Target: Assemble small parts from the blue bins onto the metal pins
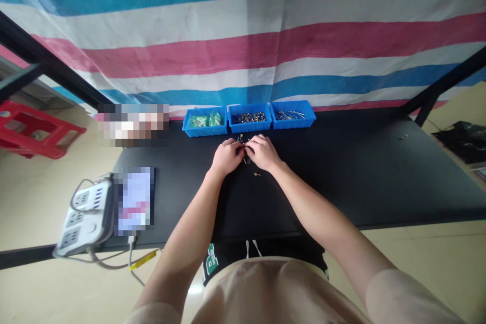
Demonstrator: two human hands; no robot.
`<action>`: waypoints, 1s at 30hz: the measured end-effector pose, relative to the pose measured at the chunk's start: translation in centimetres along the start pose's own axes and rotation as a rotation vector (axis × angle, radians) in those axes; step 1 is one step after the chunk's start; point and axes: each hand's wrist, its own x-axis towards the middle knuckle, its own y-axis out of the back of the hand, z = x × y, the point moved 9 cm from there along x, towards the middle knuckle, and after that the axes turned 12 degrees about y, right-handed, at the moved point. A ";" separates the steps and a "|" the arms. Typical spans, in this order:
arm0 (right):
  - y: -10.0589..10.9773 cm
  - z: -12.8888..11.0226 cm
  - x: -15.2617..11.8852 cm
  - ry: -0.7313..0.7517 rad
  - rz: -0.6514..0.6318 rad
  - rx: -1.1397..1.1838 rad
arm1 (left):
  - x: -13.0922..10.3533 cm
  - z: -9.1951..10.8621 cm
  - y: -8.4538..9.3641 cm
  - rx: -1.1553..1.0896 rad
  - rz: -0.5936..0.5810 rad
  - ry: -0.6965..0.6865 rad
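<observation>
My left hand (228, 156) and my right hand (263, 153) meet over the black table, fingertips bent together around something small that they hide. Several small metal parts (246, 160) lie under and between the fingers. One brass-coloured piece (257, 174) rests on the table just below my right hand. Behind the hands stand three blue bins side by side: the left bin (205, 130) has green-tinted bags of small parts, the middle bin (251, 125) many brass and dark pieces, the right bin (295, 123) long thin metal pieces.
A white power strip (86, 218) with cables sits at the table's left edge beside a blurred flat item (134, 200). Another blurred item is at the back left. A small metal piece (403, 137) lies far right. Striped sheeting (266, 50) hangs behind the black table (341, 177).
</observation>
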 end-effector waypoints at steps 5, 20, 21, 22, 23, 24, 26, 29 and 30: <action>1.5 0.2 -0.2 -0.045 0.131 -0.013 | 0.0 0.0 0.0 -0.028 0.013 0.005; 1.6 1.7 -0.5 -0.148 0.219 0.070 | -0.9 2.7 1.8 0.086 0.004 -0.004; 1.8 1.9 -0.6 -0.161 0.235 0.079 | -1.1 3.4 1.5 0.062 -0.066 -0.040; 2.0 2.0 -0.7 -0.172 0.250 0.088 | -1.5 4.2 1.1 0.047 -0.135 -0.092; 2.1 2.2 -0.8 -0.179 0.262 0.096 | -1.9 5.1 0.7 0.037 -0.206 -0.157; 2.2 2.3 -0.8 -0.182 0.273 0.103 | -2.4 5.9 0.4 0.036 -0.265 -0.212; 2.5 2.4 -0.9 -0.188 0.297 0.110 | -3.0 6.9 -0.1 0.062 -0.334 -0.278; 2.8 3.0 -1.2 -0.226 0.345 0.113 | -3.5 7.4 -0.7 0.103 -0.393 -0.315; 2.9 3.3 -1.3 -0.246 0.361 0.118 | -3.6 7.4 -0.9 0.113 -0.405 -0.319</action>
